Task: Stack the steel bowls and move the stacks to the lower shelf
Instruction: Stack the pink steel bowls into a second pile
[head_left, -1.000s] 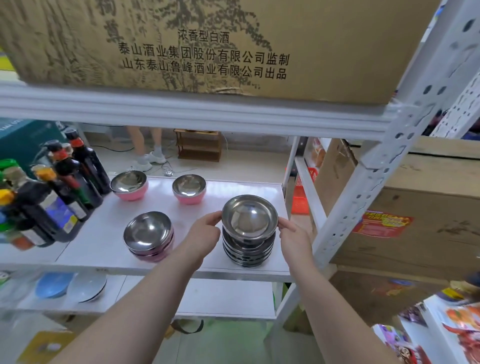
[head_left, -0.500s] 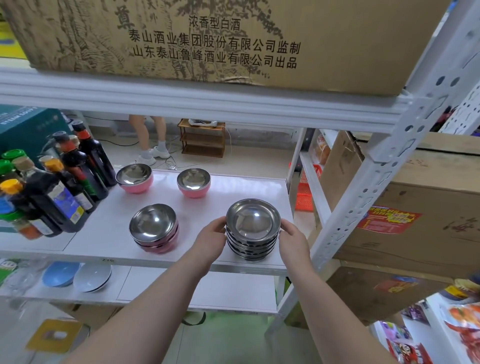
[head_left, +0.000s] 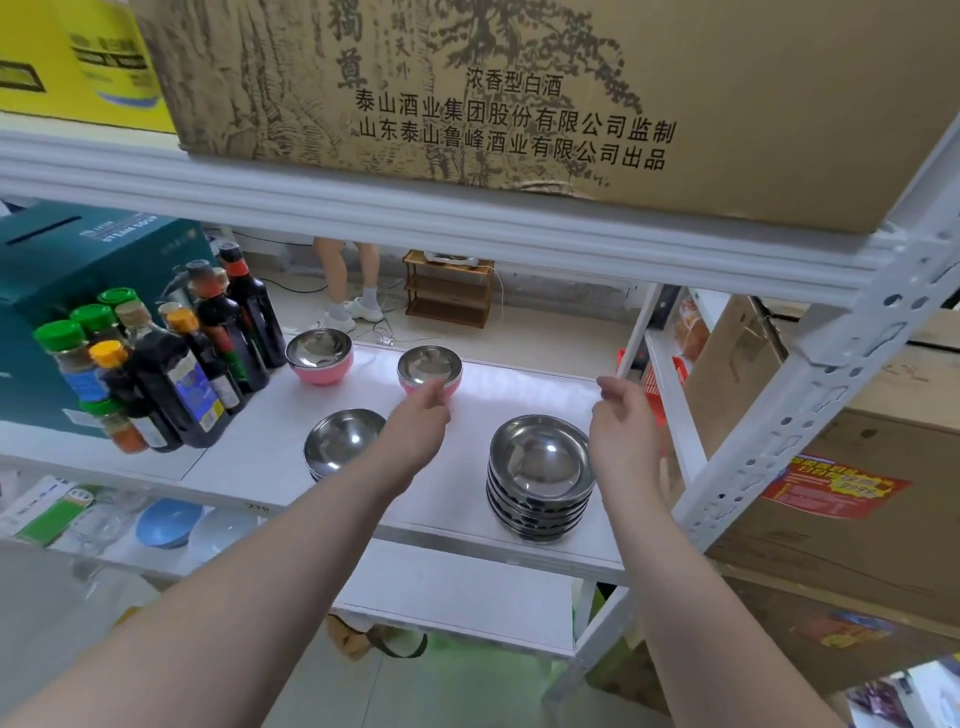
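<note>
A stack of several steel bowls (head_left: 540, 475) stands near the front right of the white shelf (head_left: 467, 499). My right hand (head_left: 626, 441) hovers just right of it, fingers loosely curled, holding nothing. My left hand (head_left: 415, 436) is raised over the shelf between the stack and a pink-sided bowl (head_left: 430, 370) behind it, fingers apart and empty. A second short pile of steel bowls (head_left: 340, 441) sits left of my left wrist, partly hidden by it. Another pink bowl (head_left: 319, 356) rests at the back left.
Dark sauce bottles (head_left: 171, 364) and a teal box (head_left: 62, 270) crowd the shelf's left end. A white upright post (head_left: 810, 395) rises right of the stack. Cardboard boxes (head_left: 519, 93) sit on the shelf above. Blue and white bowls (head_left: 171, 522) lie on the lower shelf (head_left: 457, 587).
Both hands have let go of the steel bowl stack, which now stands on the shelf, and have moved up and away from it. The camera view has shifted closer.
</note>
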